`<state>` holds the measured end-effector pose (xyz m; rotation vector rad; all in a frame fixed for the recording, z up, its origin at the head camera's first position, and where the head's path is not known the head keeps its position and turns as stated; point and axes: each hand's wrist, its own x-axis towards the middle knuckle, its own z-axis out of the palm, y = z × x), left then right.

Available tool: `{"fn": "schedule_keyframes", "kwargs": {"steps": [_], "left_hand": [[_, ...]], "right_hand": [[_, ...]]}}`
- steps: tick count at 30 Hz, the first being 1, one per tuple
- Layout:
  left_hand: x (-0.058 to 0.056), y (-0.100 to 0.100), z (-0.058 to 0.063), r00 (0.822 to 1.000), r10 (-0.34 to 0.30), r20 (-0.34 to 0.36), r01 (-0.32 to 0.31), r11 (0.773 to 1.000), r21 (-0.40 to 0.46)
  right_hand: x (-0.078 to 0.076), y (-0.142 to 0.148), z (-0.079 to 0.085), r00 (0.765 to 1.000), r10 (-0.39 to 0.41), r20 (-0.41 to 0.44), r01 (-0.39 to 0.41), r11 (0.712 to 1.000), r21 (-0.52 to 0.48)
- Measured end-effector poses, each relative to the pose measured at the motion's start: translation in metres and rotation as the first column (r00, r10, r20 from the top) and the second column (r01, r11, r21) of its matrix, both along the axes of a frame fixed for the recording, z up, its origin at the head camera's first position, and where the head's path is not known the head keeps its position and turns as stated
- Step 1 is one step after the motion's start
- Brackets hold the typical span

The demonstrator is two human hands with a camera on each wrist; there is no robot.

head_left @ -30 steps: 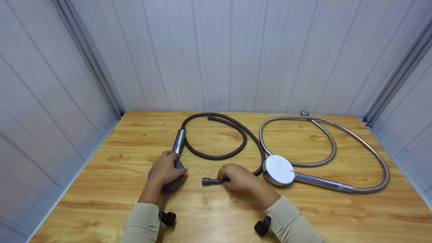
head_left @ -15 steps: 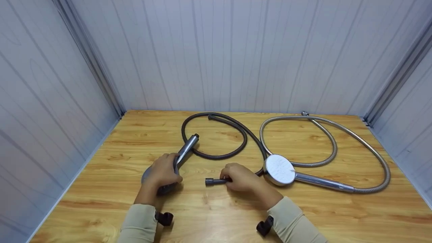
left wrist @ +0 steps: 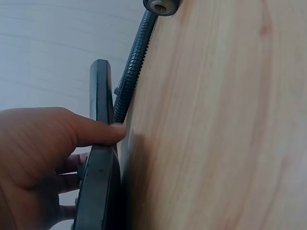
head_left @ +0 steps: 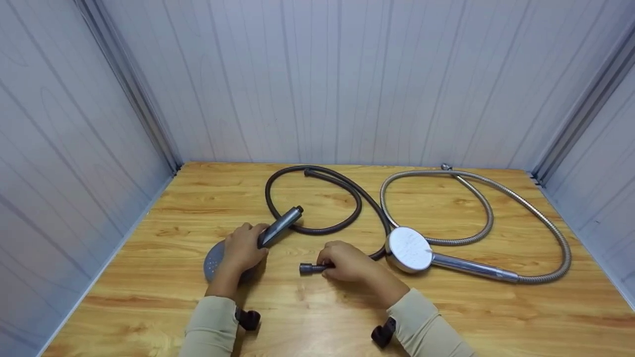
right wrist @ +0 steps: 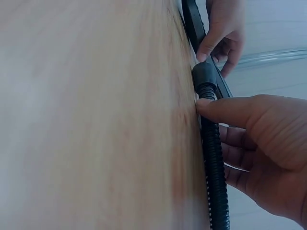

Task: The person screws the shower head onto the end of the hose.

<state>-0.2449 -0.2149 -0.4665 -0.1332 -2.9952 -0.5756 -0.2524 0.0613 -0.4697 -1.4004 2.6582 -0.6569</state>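
Note:
In the head view my left hand (head_left: pixel 243 249) grips the dark grey shower head (head_left: pixel 214 260) where head and handle join. Its handle slants up to the right, and the threaded end (head_left: pixel 299 209) lies bare over the hose loop. The left wrist view shows the thumb on one side of the shower head and fingers on the other. My right hand (head_left: pixel 347 262) pinches a dark ribbed shower hose (right wrist: pixel 216 187) just behind its end nut (head_left: pixel 306 268). That nut points left toward the shower head, a gap apart from it.
A chrome shower head (head_left: pixel 410 249) with a white face lies just right of my right hand, joined to a looped silver hose (head_left: pixel 565 248). The dark hose's other end (head_left: pixel 308 172) lies at the back. Panelled walls (head_left: pixel 337 89) enclose the wooden table (head_left: pixel 163 248).
The shower head's handle has swung clockwise, its end moving right and nearer, over the dark hose loop. The left hand turned with it. The right hand shifted only slightly.

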Motion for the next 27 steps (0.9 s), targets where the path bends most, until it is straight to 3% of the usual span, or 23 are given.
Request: {"fn": "schedule_keyframes", "kwargs": {"steps": [5,13,20,27], "left_hand": [[0.003,-0.003,0.001,1.0,-0.023,-0.001,0.024,1.0,0.017],[0.003,-0.008,-0.001,0.998,-0.063,0.01,0.061,0.992,0.115],[0.002,-0.014,-0.005,0.994,-0.105,0.013,0.099,0.968,0.232],[0.002,-0.014,-0.003,0.99,-0.14,0.032,0.122,0.937,0.326]], "right_hand": [[0.001,0.0,0.0,1.0,0.002,0.016,-0.001,1.0,-0.01],[0.004,0.002,0.003,0.994,-0.028,0.105,0.033,0.998,-0.044],[0.005,0.002,0.005,0.971,-0.039,0.235,0.062,0.994,-0.093],[0.005,0.003,0.008,0.964,-0.018,0.266,0.049,0.993,-0.111]]}}
